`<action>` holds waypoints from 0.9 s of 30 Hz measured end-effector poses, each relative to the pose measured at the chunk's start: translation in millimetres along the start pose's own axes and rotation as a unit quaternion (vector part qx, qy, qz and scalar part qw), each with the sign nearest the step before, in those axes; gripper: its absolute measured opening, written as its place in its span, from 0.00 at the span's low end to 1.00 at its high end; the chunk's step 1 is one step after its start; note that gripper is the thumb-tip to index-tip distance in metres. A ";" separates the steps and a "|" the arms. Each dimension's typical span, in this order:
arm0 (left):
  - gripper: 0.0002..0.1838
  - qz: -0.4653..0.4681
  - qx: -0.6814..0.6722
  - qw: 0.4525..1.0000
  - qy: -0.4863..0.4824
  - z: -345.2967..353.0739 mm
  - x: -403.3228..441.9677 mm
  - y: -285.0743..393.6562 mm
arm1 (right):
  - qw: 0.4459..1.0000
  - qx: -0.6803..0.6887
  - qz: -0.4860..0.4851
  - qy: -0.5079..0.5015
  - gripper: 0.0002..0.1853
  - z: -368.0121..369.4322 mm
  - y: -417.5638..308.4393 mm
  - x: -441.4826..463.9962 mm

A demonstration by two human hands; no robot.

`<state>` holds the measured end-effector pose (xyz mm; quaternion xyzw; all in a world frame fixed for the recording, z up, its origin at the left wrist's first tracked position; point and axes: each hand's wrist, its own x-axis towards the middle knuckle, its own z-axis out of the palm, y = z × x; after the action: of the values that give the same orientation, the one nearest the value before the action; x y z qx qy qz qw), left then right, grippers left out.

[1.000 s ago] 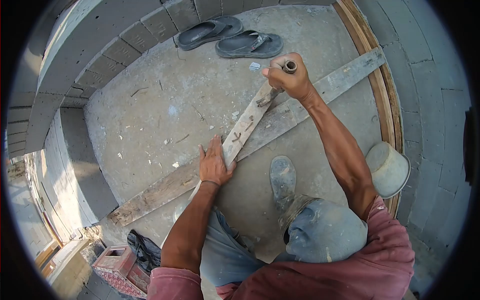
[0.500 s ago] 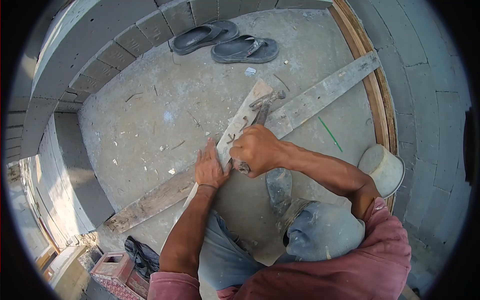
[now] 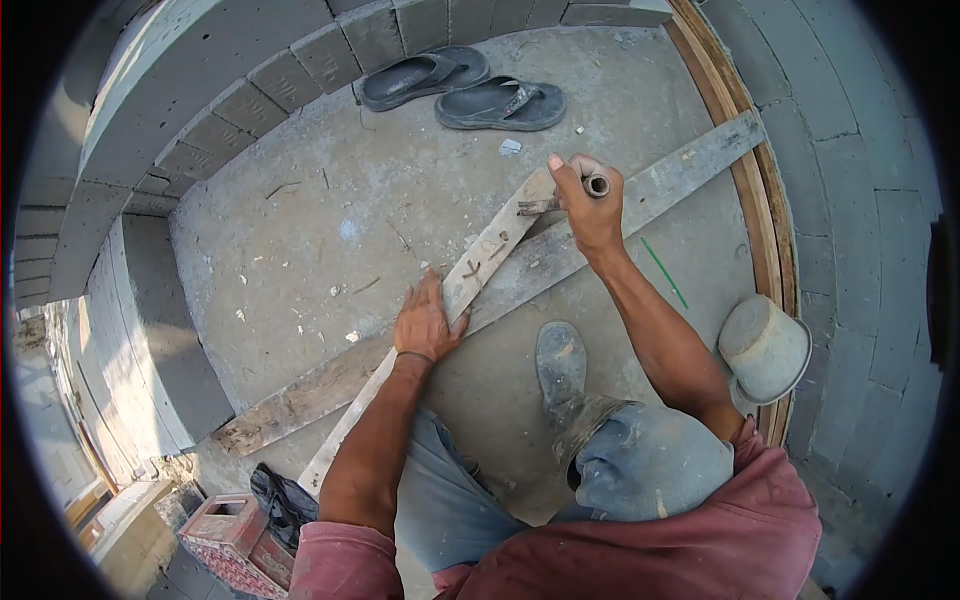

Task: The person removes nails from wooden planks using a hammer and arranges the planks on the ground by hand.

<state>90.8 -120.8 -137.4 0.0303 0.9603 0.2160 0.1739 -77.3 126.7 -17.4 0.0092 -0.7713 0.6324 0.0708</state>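
My left hand [image 3: 428, 322] lies flat with its fingers spread, pressing on a narrow wooden strip [image 3: 462, 285]. That strip crosses a wider plank [image 3: 310, 397] on the floor, and several bent nails stick out of its upper part. A hammer [image 3: 597, 186] is in my right hand [image 3: 590, 205], its round handle end pointing up at the camera. The hammer's head [image 3: 538, 207] is at the far end of the strip, beside my fist and partly hidden by it.
Dark sandals [image 3: 500, 104] sit near the block wall [image 3: 240, 110]. A bucket [image 3: 762, 345] stands at right by wooden boards [image 3: 745, 170]. A thin green stick [image 3: 664, 272] and debris lie on the floor. A reddish box [image 3: 235, 535] and black bag [image 3: 283, 500] are at lower left.
My right hand has swung the hammer from low over the strip's middle up to its far end, turning the handle end upward. My left hand has stayed on the strip.
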 end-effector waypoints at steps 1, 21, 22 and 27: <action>0.54 -0.010 -0.008 1.000 0.005 -2.9 -2.4 0.7 | 1.000 0.015 0.005 -0.008 0.27 3.0 -0.5 -4.5; 0.71 -0.197 0.074 0.975 -0.074 -17.7 -84.0 51.2 | 0.962 -0.010 -0.179 -0.207 0.23 29.7 -21.6 -72.8; 0.71 -0.203 0.072 0.969 -0.118 -27.2 -80.8 53.9 | 0.946 -0.036 -0.215 -0.242 0.21 32.6 -27.1 -80.8; 0.75 -0.117 0.046 0.992 -0.022 17.9 -60.3 24.6 | 0.891 -0.052 -0.327 -0.310 0.17 53.2 -29.3 -104.7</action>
<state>153.2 -99.4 -122.7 -0.0697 0.9620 0.1492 0.2179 24.2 61.0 -11.6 0.4524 -0.7394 0.4976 0.0310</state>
